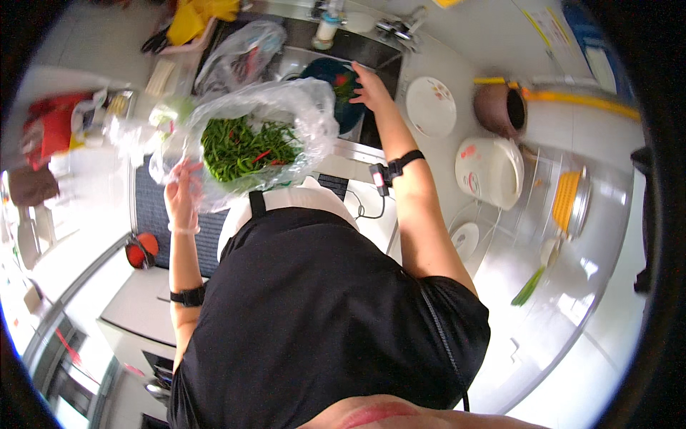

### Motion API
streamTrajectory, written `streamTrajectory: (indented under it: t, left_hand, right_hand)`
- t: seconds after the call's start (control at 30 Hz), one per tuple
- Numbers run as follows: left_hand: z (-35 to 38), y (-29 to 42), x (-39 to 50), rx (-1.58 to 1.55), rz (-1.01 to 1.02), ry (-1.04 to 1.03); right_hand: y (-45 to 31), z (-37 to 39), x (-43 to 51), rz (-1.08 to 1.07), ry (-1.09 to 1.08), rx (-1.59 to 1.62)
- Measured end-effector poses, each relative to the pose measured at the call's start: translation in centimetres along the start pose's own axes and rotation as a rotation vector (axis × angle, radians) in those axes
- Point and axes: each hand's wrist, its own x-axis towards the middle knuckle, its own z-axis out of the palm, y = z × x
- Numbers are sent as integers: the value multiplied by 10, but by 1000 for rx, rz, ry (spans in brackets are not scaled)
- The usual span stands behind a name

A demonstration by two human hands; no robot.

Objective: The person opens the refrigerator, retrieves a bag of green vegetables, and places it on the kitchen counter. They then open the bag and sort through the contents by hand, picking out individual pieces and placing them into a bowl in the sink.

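A clear plastic bag (316, 115) full of green and red chili peppers (249, 150) is in front of me, wide at its mouth. At its lower left edge, my left hand (184, 185) grips the gathered plastic. My right hand (368, 88) has its fingers spread at the right rim of a dark round basin (348, 110) in the sink; whether it touches the rim I cannot tell. A few red and green pieces show inside the basin. Behind the pepper bag, another clear plastic bag (244, 59) lies at the sink's left side.
Right of the sink (383, 64) stand a white floral plate (430, 106), a brown pot (498, 110) and a white container (489, 171). A faucet (399, 29) and a jar (326, 33) are at the back. Yellow gloves (195, 21) lie at back left.
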Motion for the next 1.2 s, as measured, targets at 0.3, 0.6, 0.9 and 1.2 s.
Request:
streamTrajectory:
  t: [0.3,0.6,0.9,1.2]
  left_hand:
    - [1,4,3,16,-25,-21]
    - [-2,6,2,45,-13,-44]
    - [-7,3,0,42,31,-69]
    - [-3,4,0,18,6,-21]
  right_hand:
    - [-22,-14,-76,-564,60,257]
    - [-41,48,-218,-916,-401,344]
    - [-49,64,-228,-597,-727,464]
    - [-63,-29,-166,-783,-496,716]
